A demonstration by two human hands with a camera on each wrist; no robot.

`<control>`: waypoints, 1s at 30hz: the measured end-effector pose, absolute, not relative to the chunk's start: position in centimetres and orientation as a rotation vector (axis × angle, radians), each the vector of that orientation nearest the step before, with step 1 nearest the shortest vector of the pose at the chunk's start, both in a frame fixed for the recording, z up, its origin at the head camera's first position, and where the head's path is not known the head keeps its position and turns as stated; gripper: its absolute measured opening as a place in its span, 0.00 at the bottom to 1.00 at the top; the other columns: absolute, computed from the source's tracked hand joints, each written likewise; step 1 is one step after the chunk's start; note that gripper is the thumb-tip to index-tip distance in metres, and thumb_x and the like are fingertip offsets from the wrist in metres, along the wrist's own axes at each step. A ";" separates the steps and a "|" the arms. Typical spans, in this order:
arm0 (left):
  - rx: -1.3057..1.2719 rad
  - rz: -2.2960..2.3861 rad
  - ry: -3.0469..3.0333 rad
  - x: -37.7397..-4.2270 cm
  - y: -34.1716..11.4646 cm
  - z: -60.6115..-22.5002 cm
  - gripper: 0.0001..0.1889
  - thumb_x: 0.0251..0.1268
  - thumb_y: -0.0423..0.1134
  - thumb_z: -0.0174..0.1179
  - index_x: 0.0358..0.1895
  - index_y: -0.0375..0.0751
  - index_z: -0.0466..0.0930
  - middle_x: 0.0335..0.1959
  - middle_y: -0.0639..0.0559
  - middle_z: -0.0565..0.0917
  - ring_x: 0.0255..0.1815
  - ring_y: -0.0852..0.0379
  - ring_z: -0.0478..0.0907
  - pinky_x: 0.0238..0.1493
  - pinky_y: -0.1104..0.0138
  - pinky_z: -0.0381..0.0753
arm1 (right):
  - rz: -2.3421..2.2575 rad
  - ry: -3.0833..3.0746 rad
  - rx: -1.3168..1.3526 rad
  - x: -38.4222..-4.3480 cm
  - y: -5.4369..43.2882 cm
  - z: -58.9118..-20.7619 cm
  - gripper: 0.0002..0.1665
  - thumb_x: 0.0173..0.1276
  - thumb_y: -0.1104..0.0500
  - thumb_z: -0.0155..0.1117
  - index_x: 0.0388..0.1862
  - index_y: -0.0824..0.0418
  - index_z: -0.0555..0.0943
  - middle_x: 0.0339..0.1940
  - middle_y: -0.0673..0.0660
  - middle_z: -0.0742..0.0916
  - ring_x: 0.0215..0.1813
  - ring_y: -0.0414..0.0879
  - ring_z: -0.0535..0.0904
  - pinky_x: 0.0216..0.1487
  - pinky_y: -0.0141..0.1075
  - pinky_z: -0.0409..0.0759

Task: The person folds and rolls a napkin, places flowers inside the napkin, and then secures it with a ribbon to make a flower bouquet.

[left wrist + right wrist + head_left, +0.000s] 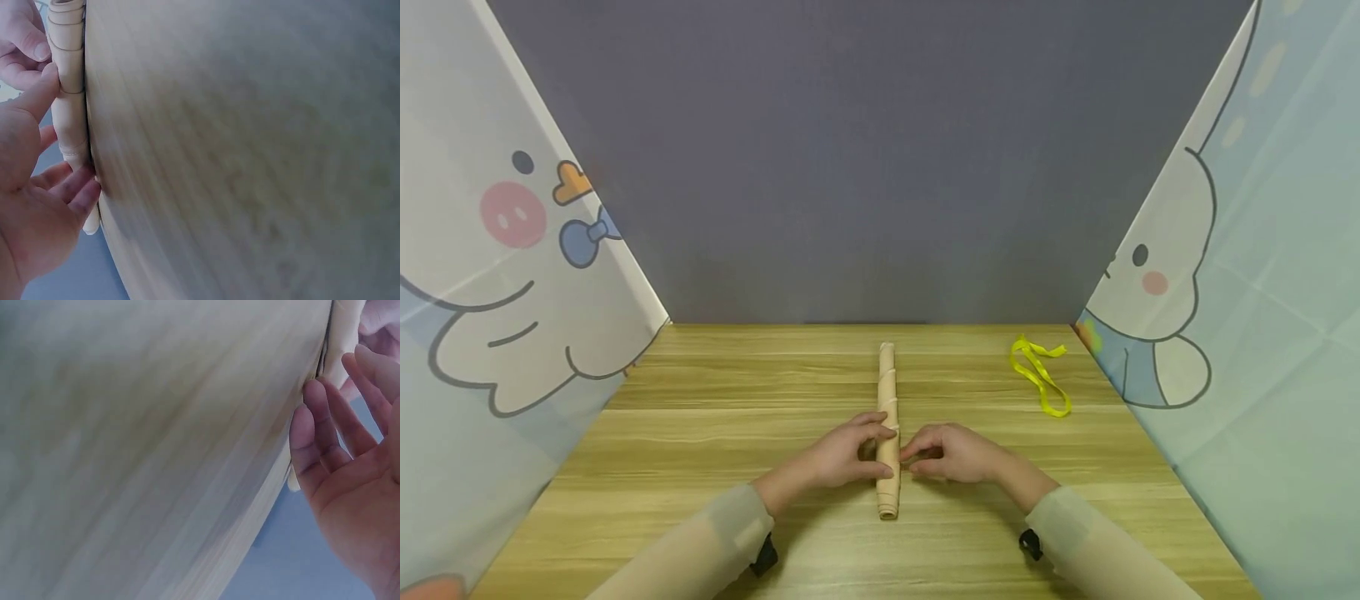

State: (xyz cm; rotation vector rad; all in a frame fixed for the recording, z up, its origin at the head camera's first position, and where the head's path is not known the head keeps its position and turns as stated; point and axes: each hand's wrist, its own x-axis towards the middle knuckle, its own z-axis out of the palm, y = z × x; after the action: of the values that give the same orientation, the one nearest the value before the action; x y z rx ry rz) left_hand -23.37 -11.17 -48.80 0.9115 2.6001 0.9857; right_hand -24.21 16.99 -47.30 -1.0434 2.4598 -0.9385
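Left hand, thumb and fingers parted, rests on a beige, rolled-up tube, material unclear; right hand, loosely bent, is close at its right; it lies midway across the wood-grain desk, long axis toward the back edge.

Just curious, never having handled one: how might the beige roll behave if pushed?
The beige roll would probably roll sideways, being round and lying flat. It may loosen too: its end shows wound layers, and the ribbon lies apart.
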 end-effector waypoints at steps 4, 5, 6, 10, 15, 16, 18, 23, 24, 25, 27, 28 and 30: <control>0.900 0.986 2.611 -23.2 -11.0 -48.9 0.33 0.74 0.55 0.74 0.74 0.42 0.80 0.86 0.36 0.65 0.84 0.33 0.67 0.80 0.39 0.71 | -0.941 2.492 -1.003 -24.7 18.4 -47.3 0.15 0.81 0.51 0.71 0.60 0.51 0.91 0.60 0.48 0.91 0.60 0.43 0.85 0.62 0.38 0.84; 0.899 0.983 2.616 -23.2 -11.0 -48.9 0.33 0.74 0.55 0.73 0.74 0.43 0.80 0.86 0.36 0.66 0.84 0.33 0.68 0.80 0.40 0.72 | -0.944 2.504 -0.980 -24.8 18.9 -47.2 0.15 0.81 0.50 0.70 0.61 0.51 0.91 0.59 0.48 0.91 0.60 0.42 0.85 0.61 0.37 0.84; 0.902 0.980 2.620 -23.1 -10.9 -48.9 0.33 0.74 0.55 0.73 0.74 0.43 0.81 0.86 0.36 0.66 0.84 0.33 0.68 0.80 0.39 0.72 | -0.950 2.516 -0.961 -25.0 19.4 -47.2 0.15 0.82 0.51 0.70 0.61 0.52 0.91 0.59 0.49 0.91 0.58 0.41 0.85 0.59 0.37 0.84; 0.921 0.936 2.650 -23.2 -10.4 -48.9 0.32 0.74 0.56 0.73 0.73 0.44 0.81 0.85 0.36 0.68 0.83 0.34 0.69 0.80 0.41 0.73 | -0.999 2.579 -0.829 -26.0 21.7 -47.2 0.16 0.83 0.53 0.68 0.63 0.56 0.90 0.58 0.53 0.91 0.44 0.38 0.84 0.44 0.34 0.84; 0.929 0.893 2.672 -23.2 -10.5 -48.9 0.31 0.74 0.56 0.73 0.73 0.45 0.81 0.85 0.36 0.68 0.83 0.35 0.69 0.80 0.41 0.72 | -1.020 2.729 -0.662 -27.6 25.3 -46.5 0.17 0.84 0.54 0.66 0.64 0.59 0.88 0.55 0.57 0.91 0.39 0.41 0.82 0.35 0.35 0.81; 0.924 0.890 2.674 -23.2 -10.5 -48.8 0.31 0.74 0.56 0.73 0.73 0.45 0.81 0.85 0.36 0.68 0.84 0.35 0.69 0.80 0.41 0.72 | -1.020 2.765 -0.639 -28.0 26.2 -46.3 0.17 0.84 0.54 0.66 0.64 0.60 0.88 0.55 0.58 0.92 0.41 0.42 0.83 0.36 0.35 0.82; 0.916 0.885 2.677 -23.1 -10.6 -48.6 0.31 0.74 0.56 0.73 0.73 0.45 0.81 0.85 0.37 0.69 0.84 0.35 0.68 0.81 0.41 0.72 | -1.014 2.839 -0.591 -28.7 28.0 -45.8 0.17 0.84 0.55 0.66 0.64 0.62 0.88 0.55 0.60 0.91 0.43 0.42 0.82 0.39 0.35 0.81; 0.925 0.862 2.685 -23.2 -10.6 -48.4 0.31 0.74 0.57 0.72 0.73 0.46 0.81 0.85 0.39 0.69 0.84 0.37 0.68 0.81 0.43 0.72 | -0.992 2.964 -0.497 -29.4 33.2 -44.9 0.18 0.84 0.58 0.65 0.63 0.69 0.87 0.57 0.69 0.90 0.43 0.47 0.84 0.39 0.37 0.82; 0.930 0.860 2.685 -23.2 -10.6 -48.4 0.31 0.74 0.57 0.72 0.73 0.46 0.81 0.84 0.39 0.70 0.84 0.38 0.69 0.81 0.43 0.72 | -0.976 2.980 -0.474 -29.4 34.2 -44.7 0.18 0.84 0.59 0.65 0.63 0.69 0.86 0.58 0.71 0.89 0.44 0.48 0.85 0.39 0.38 0.82; 0.933 0.859 2.686 -23.2 -10.6 -48.4 0.31 0.74 0.57 0.72 0.73 0.46 0.82 0.84 0.39 0.70 0.84 0.38 0.69 0.81 0.44 0.72 | -0.959 2.990 -0.454 -29.4 35.1 -44.6 0.19 0.84 0.59 0.65 0.64 0.70 0.86 0.59 0.72 0.89 0.44 0.50 0.86 0.39 0.38 0.82; 0.933 0.863 2.685 -23.2 -10.6 -48.4 0.31 0.74 0.57 0.73 0.73 0.46 0.82 0.84 0.39 0.70 0.84 0.38 0.69 0.81 0.44 0.72 | -0.939 2.988 -0.423 -29.2 36.8 -44.5 0.20 0.84 0.60 0.64 0.65 0.71 0.85 0.60 0.75 0.88 0.46 0.54 0.87 0.41 0.40 0.83; 0.930 0.863 2.685 -23.2 -10.6 -48.4 0.31 0.74 0.57 0.73 0.73 0.46 0.82 0.84 0.39 0.70 0.84 0.38 0.69 0.81 0.44 0.72 | -0.934 2.979 -0.416 -29.2 37.5 -44.5 0.20 0.84 0.61 0.65 0.66 0.71 0.84 0.61 0.75 0.87 0.47 0.56 0.88 0.42 0.41 0.84; 0.926 0.864 2.685 -23.2 -10.6 -48.4 0.31 0.74 0.56 0.73 0.73 0.46 0.82 0.84 0.39 0.70 0.84 0.38 0.69 0.81 0.44 0.72 | -0.899 2.967 -0.412 -29.0 38.7 -44.5 0.20 0.82 0.61 0.66 0.66 0.71 0.84 0.62 0.75 0.87 0.50 0.60 0.88 0.45 0.42 0.85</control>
State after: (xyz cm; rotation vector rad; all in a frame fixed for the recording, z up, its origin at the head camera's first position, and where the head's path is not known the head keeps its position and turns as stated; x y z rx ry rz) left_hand -23.18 -10.65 -48.39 0.9257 2.6847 0.8637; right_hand -29.01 38.66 -44.53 -0.4117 2.9665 -0.8987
